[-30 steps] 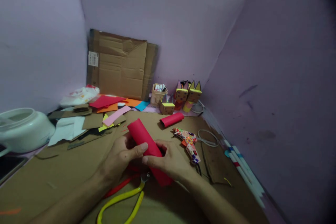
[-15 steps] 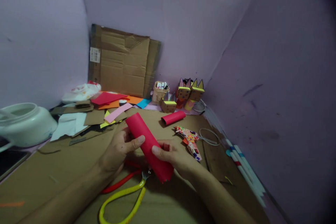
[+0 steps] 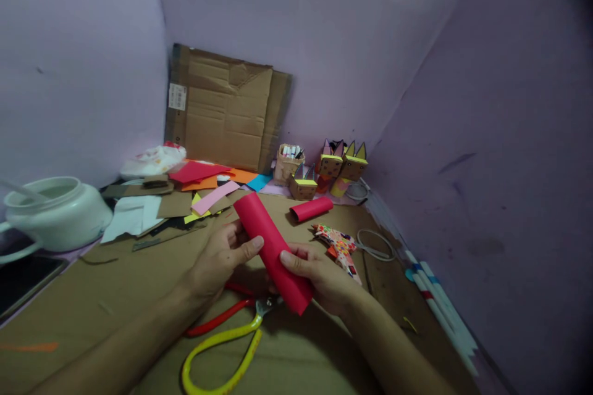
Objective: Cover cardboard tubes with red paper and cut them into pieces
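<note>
A red paper tube point(image 3: 271, 241) is held tilted above the cardboard mat, its upper end leaning to the left. My left hand point(image 3: 227, 256) grips its upper part, thumb on the front and fingers behind. My right hand point(image 3: 315, 271) is closed round the lower part, its thumb pressed on the paper. Below the tube lie scissors with yellow and red handles point(image 3: 222, 344), their blades partly hidden under the tube and hands. A second red tube point(image 3: 312, 210) lies behind. To the right of my right hand rests a glue gun with a colourful pattern point(image 3: 340, 245).
Coloured paper sheets point(image 3: 199, 173) and cardboard scraps lie at the back left, near a white pot point(image 3: 60, 213). Small cardboard figures with pointed ears point(image 3: 303, 188) and a marker basket point(image 3: 288, 166) stand at the back. White tubes point(image 3: 440, 308) line the right edge. Flattened cardboard point(image 3: 222, 111) leans on the wall.
The whole view has shifted slightly, so things appear a little further right. Both hands keep hold of the red tube, which seems slightly turned, and more of the scissors' pivot shows.
</note>
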Available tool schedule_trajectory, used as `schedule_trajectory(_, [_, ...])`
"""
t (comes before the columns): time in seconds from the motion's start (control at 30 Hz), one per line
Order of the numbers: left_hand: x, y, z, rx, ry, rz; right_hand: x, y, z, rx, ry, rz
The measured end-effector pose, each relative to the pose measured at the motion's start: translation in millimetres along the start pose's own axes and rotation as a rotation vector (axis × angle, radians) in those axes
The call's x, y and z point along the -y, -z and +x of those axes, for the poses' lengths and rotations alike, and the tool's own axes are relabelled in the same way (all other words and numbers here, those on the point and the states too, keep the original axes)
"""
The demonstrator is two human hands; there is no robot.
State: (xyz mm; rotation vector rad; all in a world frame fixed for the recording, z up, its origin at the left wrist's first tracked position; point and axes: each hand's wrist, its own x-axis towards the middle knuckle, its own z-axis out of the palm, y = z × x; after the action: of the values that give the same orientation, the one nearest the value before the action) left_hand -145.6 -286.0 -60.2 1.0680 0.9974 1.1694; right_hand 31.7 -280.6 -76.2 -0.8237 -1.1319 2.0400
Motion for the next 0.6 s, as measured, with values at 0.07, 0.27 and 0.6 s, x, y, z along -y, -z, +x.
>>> schedule_trajectory(0.07, [1,5,0,-0.034,-0.033,0.134,1,1,0,-0.037,0.02,0.022])
schedule_trajectory(0.27, [4,23,-39,0.155,-0.142,0.771,13,15,2,-0.183,0.178,0.149])
schedule_trajectory(0.6, [24,15,-58,0.283,-0.188,1.305,25,21,2,-0.328,0.221,0.256])
